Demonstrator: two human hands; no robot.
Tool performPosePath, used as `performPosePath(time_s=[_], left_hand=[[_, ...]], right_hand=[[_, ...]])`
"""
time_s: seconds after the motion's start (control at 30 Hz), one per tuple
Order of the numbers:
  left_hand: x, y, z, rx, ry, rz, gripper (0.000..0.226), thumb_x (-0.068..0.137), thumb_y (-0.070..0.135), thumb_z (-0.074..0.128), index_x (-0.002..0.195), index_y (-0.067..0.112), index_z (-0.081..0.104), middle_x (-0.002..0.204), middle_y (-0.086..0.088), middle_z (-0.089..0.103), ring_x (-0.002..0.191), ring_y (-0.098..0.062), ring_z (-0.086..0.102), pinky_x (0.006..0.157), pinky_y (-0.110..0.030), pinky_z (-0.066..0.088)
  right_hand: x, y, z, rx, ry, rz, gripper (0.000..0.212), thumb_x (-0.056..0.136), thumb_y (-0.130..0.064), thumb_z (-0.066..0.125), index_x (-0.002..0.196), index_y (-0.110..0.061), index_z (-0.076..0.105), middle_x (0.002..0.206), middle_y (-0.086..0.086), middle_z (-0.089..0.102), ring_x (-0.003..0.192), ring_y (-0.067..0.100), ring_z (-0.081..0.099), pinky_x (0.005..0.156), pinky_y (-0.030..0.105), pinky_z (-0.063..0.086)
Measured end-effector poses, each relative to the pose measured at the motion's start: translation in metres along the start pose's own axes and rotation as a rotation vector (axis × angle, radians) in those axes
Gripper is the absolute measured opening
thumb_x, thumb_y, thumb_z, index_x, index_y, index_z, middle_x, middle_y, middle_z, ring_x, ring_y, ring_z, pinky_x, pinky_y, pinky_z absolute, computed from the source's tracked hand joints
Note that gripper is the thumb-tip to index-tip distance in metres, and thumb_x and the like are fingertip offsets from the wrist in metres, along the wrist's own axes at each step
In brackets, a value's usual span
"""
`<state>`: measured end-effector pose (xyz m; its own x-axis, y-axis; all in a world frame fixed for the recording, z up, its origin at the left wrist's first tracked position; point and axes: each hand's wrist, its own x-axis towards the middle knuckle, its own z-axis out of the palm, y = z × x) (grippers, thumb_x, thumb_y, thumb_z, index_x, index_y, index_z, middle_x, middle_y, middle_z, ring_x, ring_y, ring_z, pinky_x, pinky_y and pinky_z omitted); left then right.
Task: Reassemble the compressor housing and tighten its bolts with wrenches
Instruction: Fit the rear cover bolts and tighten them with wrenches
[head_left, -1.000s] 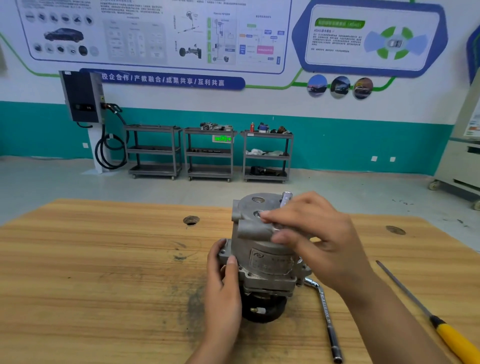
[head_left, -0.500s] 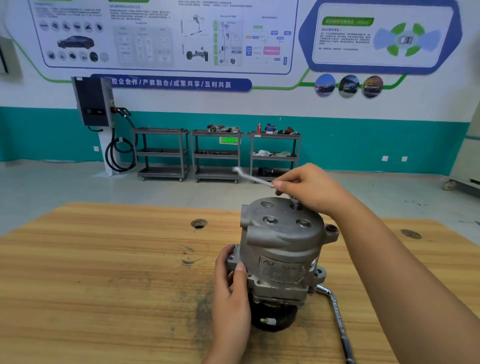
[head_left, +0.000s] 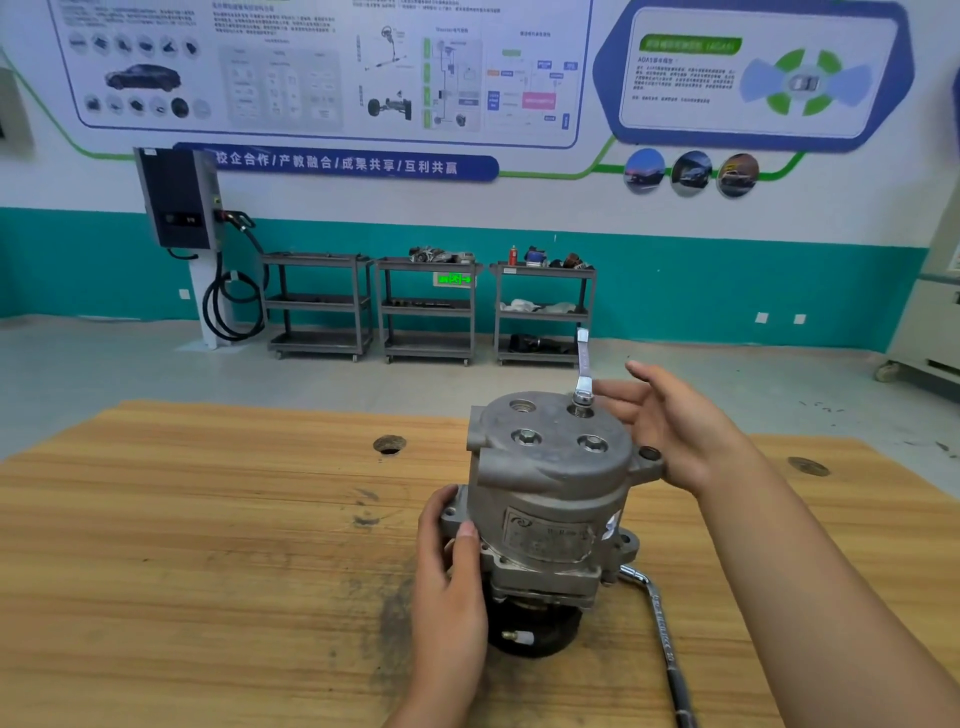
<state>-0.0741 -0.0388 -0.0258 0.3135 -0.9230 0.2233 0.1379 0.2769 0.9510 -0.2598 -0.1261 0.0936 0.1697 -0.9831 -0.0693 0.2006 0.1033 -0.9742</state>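
on the wooden table, near its middle: one compressor, grey cast metal, standing upright on its black pulley.
top face: two bolts seated toward the front; one open hole at the rear left; one small wrench set on the rear right bolt, handle pointing away from the person.
left hand: fingers curled round the lower left flange of the housing, thumb laid on its front, grasping it.
right hand: released, fingers straight and spread, holding nothing, just right of the wrench head; whether a fingertip touches it cannot be told.
on the table right of the compressor: one l-shaped wrench, lying flat, bent end beside the base.
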Motion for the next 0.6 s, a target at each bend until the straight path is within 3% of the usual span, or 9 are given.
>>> performPosePath(time_s=[0.07, 0.17, 0.23, 0.33, 0.4, 0.5, 0.6], left_hand=[[0.001, 0.0, 0.0, 0.003, 0.003, -0.001, 0.032, 0.099, 0.022, 0.039, 0.108, 0.052, 0.049, 0.089, 0.026, 0.066, 0.077, 0.007, 0.064, 0.053, -0.005, 0.043], [0.001, 0.0, 0.0, 0.002, 0.019, -0.006, 0.034, 0.098, 0.022, 0.04, 0.105, 0.054, 0.051, 0.09, 0.021, 0.067, 0.078, 0.007, 0.064, 0.054, -0.006, 0.044], [0.002, 0.0, 0.0, 0.011, 0.02, -0.011, 0.035, 0.098, 0.023, 0.04, 0.104, 0.055, 0.051, 0.093, 0.023, 0.065, 0.08, 0.009, 0.062, 0.054, -0.005, 0.043], [0.003, 0.001, -0.001, 0.038, 0.004, -0.011, 0.036, 0.098, 0.027, 0.038, 0.101, 0.061, 0.049, 0.094, 0.028, 0.064, 0.083, 0.012, 0.06, 0.054, -0.002, 0.041], [0.004, 0.001, -0.003, 0.065, 0.002, -0.008, 0.037, 0.098, 0.029, 0.037, 0.101, 0.064, 0.047, 0.097, 0.033, 0.062, 0.086, 0.014, 0.059, 0.056, -0.003, 0.042], [0.005, -0.001, -0.004, 0.061, 0.015, -0.03, 0.039, 0.099, 0.027, 0.036, 0.099, 0.064, 0.048, 0.106, 0.017, 0.065, 0.094, -0.002, 0.063, 0.073, -0.022, 0.051], [0.005, -0.001, -0.005, 0.083, 0.046, -0.031, 0.04, 0.099, 0.027, 0.035, 0.097, 0.065, 0.048, 0.107, 0.012, 0.065, 0.09, -0.001, 0.064, 0.064, -0.016, 0.047]], right_hand=[[0.003, -0.001, 0.003, 0.121, -0.114, 0.002, 0.041, 0.098, -0.032, 0.037, 0.119, -0.004, 0.058, 0.115, 0.012, 0.068, 0.109, 0.029, 0.061, 0.098, 0.049, 0.044], [0.005, -0.008, 0.006, 0.185, -0.194, -0.013, 0.041, 0.092, -0.026, 0.042, 0.126, -0.005, 0.05, 0.119, 0.01, 0.067, 0.109, 0.024, 0.064, 0.091, 0.045, 0.052], [0.005, -0.01, 0.007, 0.284, -0.191, -0.043, 0.04, 0.088, -0.024, 0.044, 0.123, -0.004, 0.05, 0.11, 0.01, 0.07, 0.097, 0.021, 0.069, 0.079, 0.04, 0.057], [0.004, -0.004, 0.003, 0.429, -0.083, -0.094, 0.031, 0.097, -0.029, 0.037, 0.109, -0.008, 0.057, 0.085, 0.007, 0.073, 0.077, 0.02, 0.072, 0.065, 0.037, 0.06], [0.001, 0.001, -0.004, 0.514, 0.003, -0.181, 0.034, 0.1, -0.035, 0.033, 0.104, -0.014, 0.059, 0.073, 0.001, 0.07, 0.072, 0.017, 0.071, 0.07, 0.036, 0.058], [-0.015, 0.006, -0.015, 0.574, 0.095, -0.39, 0.035, 0.099, -0.04, 0.032, 0.1, -0.02, 0.061, 0.073, -0.004, 0.067, 0.077, 0.013, 0.07, 0.08, 0.035, 0.049], [-0.041, 0.015, -0.018, 0.538, 0.1, -0.574, 0.029, 0.095, -0.039, 0.037, 0.094, -0.021, 0.06, 0.079, -0.004, 0.068, 0.089, 0.017, 0.069, 0.083, 0.036, 0.05]])
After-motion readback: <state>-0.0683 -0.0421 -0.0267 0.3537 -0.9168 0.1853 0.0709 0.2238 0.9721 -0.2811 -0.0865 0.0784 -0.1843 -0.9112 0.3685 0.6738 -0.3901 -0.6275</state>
